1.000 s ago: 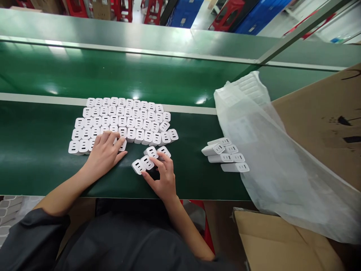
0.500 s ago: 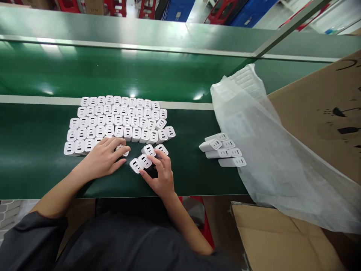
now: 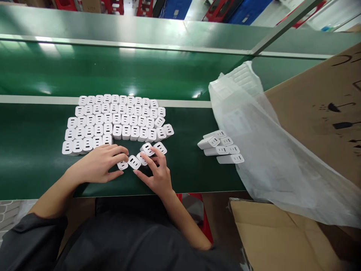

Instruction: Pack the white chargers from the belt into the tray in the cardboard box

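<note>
White two-slot charger blocks stand packed in several rows [image 3: 114, 118] on the green work surface, slotted ends up. My left hand [image 3: 98, 162] is just in front of the nearest row, fingers and thumb curled round one charger block [image 3: 122, 165]. Touching or almost touching that block is another tilted charger block [image 3: 134, 162]. My right hand [image 3: 158, 175] has its fingertips on a further charger block [image 3: 141, 158], its thumb by the tilted one. Two more blocks, an upright charger block [image 3: 147, 149] and a leaning charger block [image 3: 160, 148], stand just beyond my right fingers.
To the right lies a small cluster of charger blocks [image 3: 222, 149] on their sides. Beside it a translucent plastic bag [image 3: 254, 143] drapes over the surface and a large cardboard box [image 3: 318, 101]. Cardboard flaps [image 3: 276, 233] sit below the front edge. A metal rail [image 3: 126, 28] runs behind.
My left hand has drawn its charger block away from the nearest row, toward me and against the loose blocks. My right fingers have shifted slightly left over their block.
</note>
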A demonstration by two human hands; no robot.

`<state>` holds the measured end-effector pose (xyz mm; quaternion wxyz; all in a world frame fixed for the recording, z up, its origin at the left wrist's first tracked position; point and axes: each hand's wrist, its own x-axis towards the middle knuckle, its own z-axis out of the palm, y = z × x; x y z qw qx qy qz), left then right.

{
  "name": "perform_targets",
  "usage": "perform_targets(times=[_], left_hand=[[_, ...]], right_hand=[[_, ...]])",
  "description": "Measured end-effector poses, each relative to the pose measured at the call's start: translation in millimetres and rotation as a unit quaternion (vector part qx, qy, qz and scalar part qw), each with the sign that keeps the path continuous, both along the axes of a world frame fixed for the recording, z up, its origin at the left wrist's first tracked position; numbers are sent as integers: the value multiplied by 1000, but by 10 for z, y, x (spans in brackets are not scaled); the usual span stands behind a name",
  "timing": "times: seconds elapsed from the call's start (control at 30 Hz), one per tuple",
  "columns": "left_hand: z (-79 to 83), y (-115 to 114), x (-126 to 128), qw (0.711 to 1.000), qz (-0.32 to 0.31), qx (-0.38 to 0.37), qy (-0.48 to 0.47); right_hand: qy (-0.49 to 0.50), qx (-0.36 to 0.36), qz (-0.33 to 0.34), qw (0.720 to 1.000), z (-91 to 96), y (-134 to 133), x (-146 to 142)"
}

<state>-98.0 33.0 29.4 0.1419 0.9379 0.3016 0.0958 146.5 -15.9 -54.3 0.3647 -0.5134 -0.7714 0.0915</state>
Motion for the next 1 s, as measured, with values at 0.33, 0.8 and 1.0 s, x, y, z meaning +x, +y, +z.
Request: perform_targets(times=[0.33,0.8,1.0], left_hand=[[-160,-130,151,997,63,38,-4],[-554,-130,433,978,137,154,-35],[-530,-68,393,979,133,147,-36]], right_hand=[[-5,0,-7,1000,6,6,-95],[62,-14,45,997,39,-177,40],[75,47,-24,996,108,-44,297]])
